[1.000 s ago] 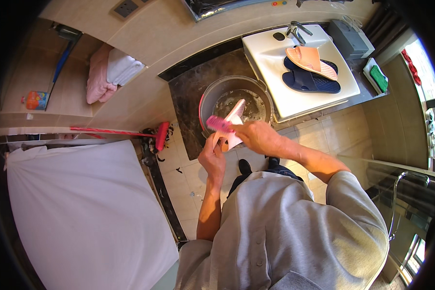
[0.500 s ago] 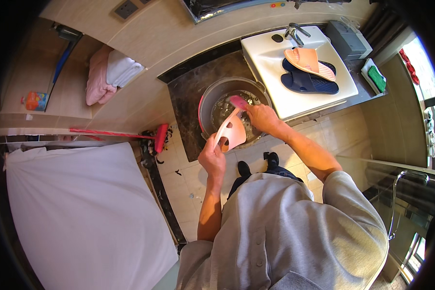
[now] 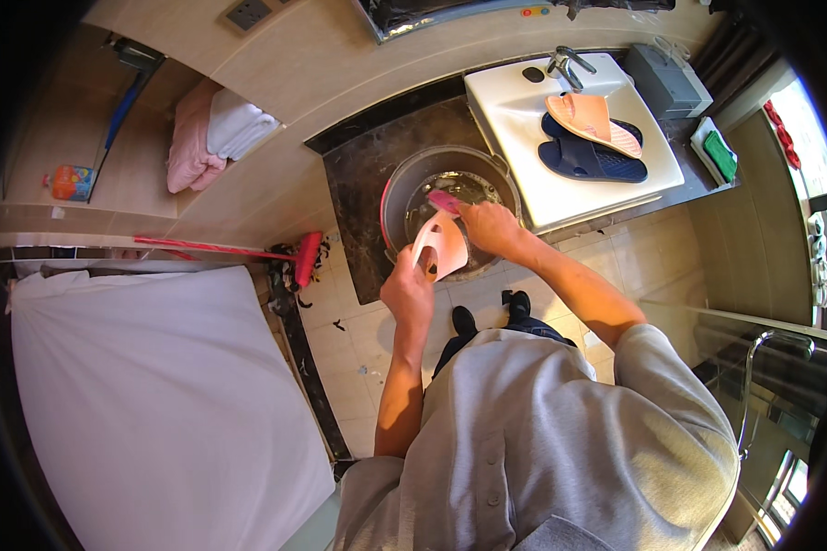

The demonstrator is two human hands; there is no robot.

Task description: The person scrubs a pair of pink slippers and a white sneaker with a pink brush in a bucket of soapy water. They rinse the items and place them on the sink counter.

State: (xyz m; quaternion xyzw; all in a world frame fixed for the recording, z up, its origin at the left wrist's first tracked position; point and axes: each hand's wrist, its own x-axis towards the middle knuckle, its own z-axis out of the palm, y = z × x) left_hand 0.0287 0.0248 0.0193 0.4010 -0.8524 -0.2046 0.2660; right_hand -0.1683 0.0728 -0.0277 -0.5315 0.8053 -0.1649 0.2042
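item: my left hand (image 3: 408,292), fingers closed round the near end of one peach slipper (image 3: 448,246), held up over the near rim of the bucket. hazard, by my judgement: a slick sole could slip from this one-ended grip and splash down, if my fingers slacken or a hard push catches its far end. orientation: long axis slanting away from me and slightly right, sole edge to the left, strap to the right; toe or heel foremost, i cannot tell. item: my right hand (image 3: 492,230), gripping a pink brush (image 3: 444,201) by the slipper's far end; contact uncertain. item: grey bucket (image 3: 397,204), water inside, on the dark stone desk (image 3: 354,188). item, beyond, right: white sink (image 3: 515,124), bearing navy slippers (image 3: 590,165) with another peach slipper (image 3: 579,115) on top.
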